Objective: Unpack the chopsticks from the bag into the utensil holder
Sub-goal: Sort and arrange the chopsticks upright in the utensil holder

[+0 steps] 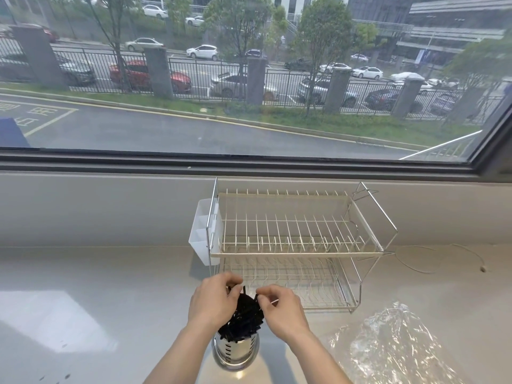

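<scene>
A bundle of black chopsticks stands in a shiny perforated metal utensil holder on the pale counter near the bottom centre. My left hand grips the bundle from the left, fingers curled over the tips. My right hand pinches the chopstick tips from the right. A crumpled clear plastic bag lies on the counter to the right, apart from both hands.
A two-tier wire dish rack stands behind the holder, with a white plastic caddy hung on its left side. A thin cord trails on the counter at right. A big window runs along the back.
</scene>
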The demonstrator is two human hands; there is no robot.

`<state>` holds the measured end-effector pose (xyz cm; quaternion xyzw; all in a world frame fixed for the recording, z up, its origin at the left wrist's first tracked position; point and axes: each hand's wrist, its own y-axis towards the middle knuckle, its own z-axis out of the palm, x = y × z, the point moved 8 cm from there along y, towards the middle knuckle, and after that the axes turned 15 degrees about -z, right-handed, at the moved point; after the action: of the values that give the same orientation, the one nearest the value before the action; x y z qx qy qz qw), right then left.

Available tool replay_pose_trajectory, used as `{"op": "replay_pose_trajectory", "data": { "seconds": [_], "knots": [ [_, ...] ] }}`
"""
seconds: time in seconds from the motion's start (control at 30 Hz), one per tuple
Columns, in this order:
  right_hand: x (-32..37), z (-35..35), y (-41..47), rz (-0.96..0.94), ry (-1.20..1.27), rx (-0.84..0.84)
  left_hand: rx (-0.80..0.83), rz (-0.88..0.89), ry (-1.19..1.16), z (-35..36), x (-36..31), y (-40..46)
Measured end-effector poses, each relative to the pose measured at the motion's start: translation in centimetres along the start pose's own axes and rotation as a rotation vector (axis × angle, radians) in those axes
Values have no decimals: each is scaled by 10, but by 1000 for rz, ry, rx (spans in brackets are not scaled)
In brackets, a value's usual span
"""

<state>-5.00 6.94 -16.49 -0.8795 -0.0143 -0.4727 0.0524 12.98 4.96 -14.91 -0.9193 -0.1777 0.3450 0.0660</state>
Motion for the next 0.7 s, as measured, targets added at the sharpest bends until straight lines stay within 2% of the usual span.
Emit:
{"op": "replay_pose_trajectory", "data": {
  "seconds": [0.37, 0.7],
  "knots": [
    [0, -3, 1, 7, 8, -32, -19, -11, -3, -11, -2, -3],
    [23, -34, 9, -98, 85, -283, -128, -1, -266, -47, -5, -1]
  ]
}}
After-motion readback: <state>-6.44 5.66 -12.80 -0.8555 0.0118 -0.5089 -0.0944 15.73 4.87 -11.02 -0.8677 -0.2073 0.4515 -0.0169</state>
